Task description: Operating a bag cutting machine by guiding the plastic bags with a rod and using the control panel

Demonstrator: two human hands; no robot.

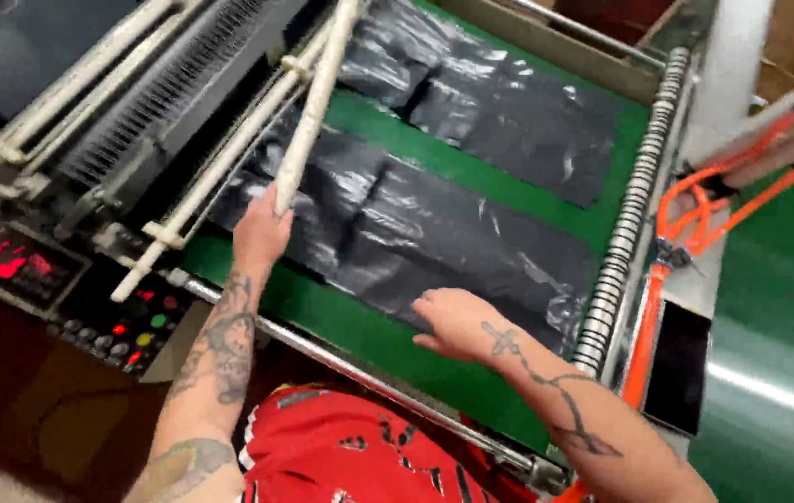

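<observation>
Hands: your left hand (261,233) is closed around the pale rod (315,102); your right hand (457,323), fingers spread, presses flat on black plastic bags (434,233) lying on the green belt (322,312).

Near sheet: crinkled glossy black plastic film sheet (434,237); lay flat on the green machine bed, long side running across it, right end near the coiled spring roller.
Far sheet: second glossy black plastic film sheet (499,102); flat, well apart, toward the bed's far edge.
Rod: long off-white wrapped rod (315,107); tilted, lower end over the near sheet.
</observation>
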